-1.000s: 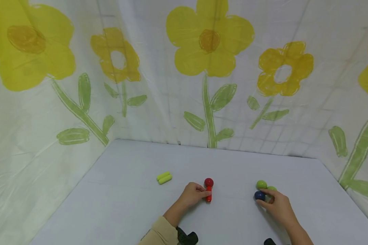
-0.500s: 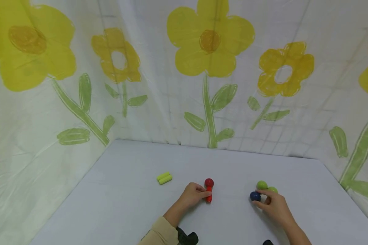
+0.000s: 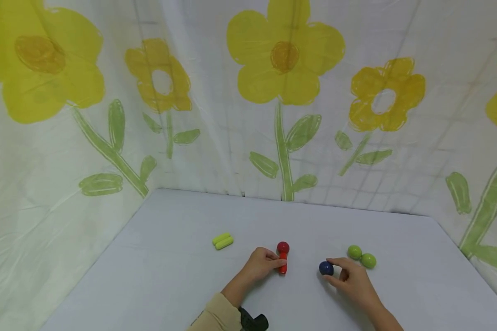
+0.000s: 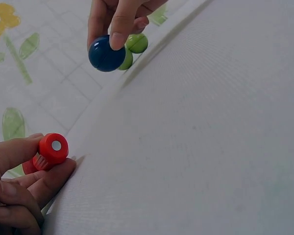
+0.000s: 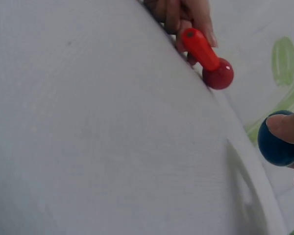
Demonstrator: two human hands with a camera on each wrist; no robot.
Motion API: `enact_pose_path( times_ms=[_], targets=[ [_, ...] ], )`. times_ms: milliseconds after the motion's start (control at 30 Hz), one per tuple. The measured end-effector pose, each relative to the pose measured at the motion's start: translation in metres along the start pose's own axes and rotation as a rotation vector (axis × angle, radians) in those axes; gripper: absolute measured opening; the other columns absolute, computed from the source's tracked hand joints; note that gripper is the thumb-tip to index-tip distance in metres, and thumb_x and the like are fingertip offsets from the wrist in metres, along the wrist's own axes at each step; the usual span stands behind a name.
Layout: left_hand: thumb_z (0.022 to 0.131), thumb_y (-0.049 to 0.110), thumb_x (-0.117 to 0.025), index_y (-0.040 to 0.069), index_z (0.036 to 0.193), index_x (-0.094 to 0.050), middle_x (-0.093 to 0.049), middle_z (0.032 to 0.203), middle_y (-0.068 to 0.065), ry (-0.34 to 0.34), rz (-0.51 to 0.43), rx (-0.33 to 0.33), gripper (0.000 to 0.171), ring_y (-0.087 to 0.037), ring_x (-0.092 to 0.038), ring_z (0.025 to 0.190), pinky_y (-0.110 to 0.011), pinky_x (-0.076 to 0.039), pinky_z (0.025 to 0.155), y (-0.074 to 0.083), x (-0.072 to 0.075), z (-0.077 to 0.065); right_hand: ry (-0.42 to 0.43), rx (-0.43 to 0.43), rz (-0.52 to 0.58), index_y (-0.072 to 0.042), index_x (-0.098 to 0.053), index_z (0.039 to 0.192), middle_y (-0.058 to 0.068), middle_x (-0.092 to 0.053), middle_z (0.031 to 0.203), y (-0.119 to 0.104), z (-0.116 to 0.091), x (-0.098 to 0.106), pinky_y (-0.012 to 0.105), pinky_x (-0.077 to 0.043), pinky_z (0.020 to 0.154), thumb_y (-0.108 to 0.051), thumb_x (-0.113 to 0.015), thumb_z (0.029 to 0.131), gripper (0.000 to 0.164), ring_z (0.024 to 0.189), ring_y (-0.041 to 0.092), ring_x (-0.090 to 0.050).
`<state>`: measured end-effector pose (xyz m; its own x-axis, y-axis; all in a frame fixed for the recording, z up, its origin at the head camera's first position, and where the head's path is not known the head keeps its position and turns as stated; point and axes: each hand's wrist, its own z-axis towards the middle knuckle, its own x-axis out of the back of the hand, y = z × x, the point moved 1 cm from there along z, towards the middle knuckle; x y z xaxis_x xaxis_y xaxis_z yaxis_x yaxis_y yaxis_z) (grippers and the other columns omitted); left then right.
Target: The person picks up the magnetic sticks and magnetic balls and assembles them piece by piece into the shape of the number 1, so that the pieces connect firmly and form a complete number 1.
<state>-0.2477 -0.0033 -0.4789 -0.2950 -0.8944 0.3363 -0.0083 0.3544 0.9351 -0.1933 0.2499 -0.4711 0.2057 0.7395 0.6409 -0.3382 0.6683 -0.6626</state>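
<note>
On the white table, before a flowered backdrop, a person's two hands are each holding one item. The left hand is pinching the red rod between thumb and fingers, near the middle of the table; the rod is pointing away from the person. Its near end is showing a pale round spot in the left wrist view, and its side is showing ridges. At its far end the red ball is sitting in contact with it, darker red and glossy; whether the two are fastened is not clear. The right hand is pinching the blue ball between thumb and fingertips, to the right of the rod and well apart from it. The blue ball is showing dark, smooth and shiny; its contact with the table cannot be confirmed. Beyond the right hand, two green balls are lying close together. Farther left, two yellow-green rods are lying side by side, touching. A beige sleeve is covering the left forearm.
</note>
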Motion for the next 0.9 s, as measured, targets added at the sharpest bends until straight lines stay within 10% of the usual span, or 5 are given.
enact_pose_path(
  times_ms=[467, 900],
  targets=[
    [0.085, 0.017, -0.076, -0.001, 0.082, -0.07, -0.059, 0.065, 0.001, 0.002, 0.027, -0.006, 0.019, -0.011, -0.048, 0.062, -0.023, -0.037, 0.056, 0.0, 0.0, 0.0, -0.04, -0.004, 0.111, -0.002, -0.072, 0.106, 0.0, -0.066, 0.091, -0.016, -0.003, -0.027, 0.022, -0.038, 0.045, -0.002, -0.084, 0.071, 0.037, 0.052, 0.001, -0.042],
    [0.086, 0.017, -0.075, -0.001, 0.082, -0.071, -0.059, 0.065, 0.001, -0.009, 0.042, -0.05, 0.019, -0.009, -0.047, 0.061, -0.022, -0.036, 0.055, -0.003, 0.001, 0.002, -0.118, 0.225, 0.201, 0.001, -0.07, 0.106, 0.005, -0.067, 0.092, -0.026, -0.004, -0.055, 0.02, -0.042, 0.048, -0.001, -0.082, 0.074, 0.035, 0.058, -0.002, -0.044]
  ],
)
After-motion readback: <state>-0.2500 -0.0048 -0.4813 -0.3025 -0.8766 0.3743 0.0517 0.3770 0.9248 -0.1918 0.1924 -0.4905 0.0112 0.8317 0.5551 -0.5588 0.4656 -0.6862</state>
